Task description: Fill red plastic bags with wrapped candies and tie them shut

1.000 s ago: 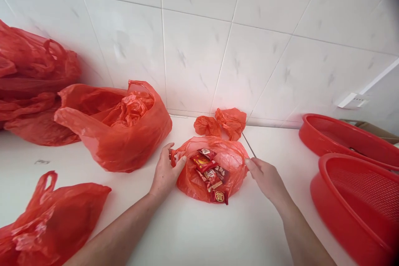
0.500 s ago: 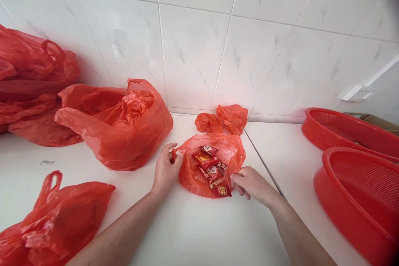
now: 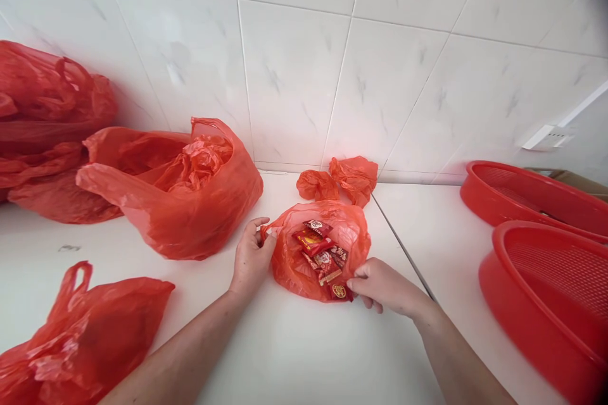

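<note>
A small red plastic bag (image 3: 297, 278) lies on the white table, its mouth spread wide toward me. Inside it are several small red wrapped packets (image 3: 325, 262), some with gold or white print. My left hand (image 3: 251, 256) pinches the bag's left rim between thumb and fingers. On the opposite side my right hand (image 3: 380, 286) is closed on the lower right rim, close to a dark red packet with a round gold mark (image 3: 339, 291). The tips of the right fingers are partly hidden by the hand and the plastic.
Two crumpled red bags (image 3: 354, 177) lie behind, near the tiled wall (image 3: 294, 76). A large open red bag (image 3: 209, 209) and a knotted red bag (image 3: 109, 323) are left, with piled bags (image 3: 52, 101) farther back. Red mesh baskets (image 3: 513, 278) stand at right.
My right hand has shifted slightly left and down along the bag's rim, drawing that side in a little. My left hand keeps its pinch. The view has shifted slightly.
</note>
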`<state>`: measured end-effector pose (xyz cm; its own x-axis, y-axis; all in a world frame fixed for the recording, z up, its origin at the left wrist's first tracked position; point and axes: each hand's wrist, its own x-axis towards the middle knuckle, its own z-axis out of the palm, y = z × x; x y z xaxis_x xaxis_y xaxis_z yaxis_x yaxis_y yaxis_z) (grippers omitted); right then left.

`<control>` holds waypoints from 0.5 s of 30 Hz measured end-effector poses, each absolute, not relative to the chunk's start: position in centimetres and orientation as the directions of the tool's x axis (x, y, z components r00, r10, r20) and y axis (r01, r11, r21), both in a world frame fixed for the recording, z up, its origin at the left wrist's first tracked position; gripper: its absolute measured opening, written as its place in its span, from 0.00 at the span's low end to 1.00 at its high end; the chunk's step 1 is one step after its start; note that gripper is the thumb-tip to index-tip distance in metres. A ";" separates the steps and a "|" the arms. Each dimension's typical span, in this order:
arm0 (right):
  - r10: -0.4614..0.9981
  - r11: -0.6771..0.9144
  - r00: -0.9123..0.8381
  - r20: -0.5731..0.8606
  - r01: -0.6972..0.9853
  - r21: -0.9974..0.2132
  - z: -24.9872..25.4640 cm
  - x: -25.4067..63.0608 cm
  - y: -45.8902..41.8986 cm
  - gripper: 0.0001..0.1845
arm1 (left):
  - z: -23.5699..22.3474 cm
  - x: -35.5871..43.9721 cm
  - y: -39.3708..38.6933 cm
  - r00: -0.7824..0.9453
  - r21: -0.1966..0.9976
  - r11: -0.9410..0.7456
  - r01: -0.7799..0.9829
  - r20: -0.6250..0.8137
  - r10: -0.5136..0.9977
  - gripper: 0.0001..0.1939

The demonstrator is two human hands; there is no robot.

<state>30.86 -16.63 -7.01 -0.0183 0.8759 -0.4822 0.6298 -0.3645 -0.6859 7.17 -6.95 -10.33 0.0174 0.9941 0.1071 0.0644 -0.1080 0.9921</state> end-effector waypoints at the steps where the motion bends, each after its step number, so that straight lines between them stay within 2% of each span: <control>1: 0.874 -0.364 -0.058 -0.483 0.581 -0.728 -6.8 31.2 -16.7 0.13 | -10.2 7.2 -7.0 0.022 0.995 -0.092 0.047 0.091 0.996 0.24; 5: 0.911 -0.354 -0.142 -0.387 0.212 -0.911 -6.1 32.7 -17.2 0.18 | -9.8 7.0 -7.1 -0.013 0.998 -0.054 -0.012 0.054 0.998 0.28; 8: 0.953 -0.282 -0.106 -0.282 0.021 -0.959 -6.0 33.8 -17.5 0.20 | -9.4 6.9 -7.1 -0.052 0.998 -0.067 -0.018 0.066 0.996 0.28; 12: 0.957 -0.251 -0.126 -0.261 0.087 -0.964 -6.4 35.3 -17.3 0.21 | -9.3 6.9 -7.4 -0.041 0.990 -0.140 -0.023 0.139 0.989 0.24; 13: 0.970 -0.230 -0.057 -0.237 0.109 -0.967 -6.6 35.6 -17.1 0.23 | -9.4 6.9 -7.5 -0.036 0.987 -0.162 -0.017 0.161 0.986 0.24; 15: 0.961 -0.179 0.236 -0.146 0.125 -0.976 -7.1 36.0 -16.6 0.24 | -9.5 6.9 -7.6 -0.018 0.981 -0.196 -0.001 0.196 0.980 0.22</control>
<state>35.99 -16.57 -7.07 0.2362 0.9607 -0.1459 0.1248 -0.1789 -0.9759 6.90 -7.64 -9.45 -0.0179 0.9804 0.1960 -0.0015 -0.1961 0.9806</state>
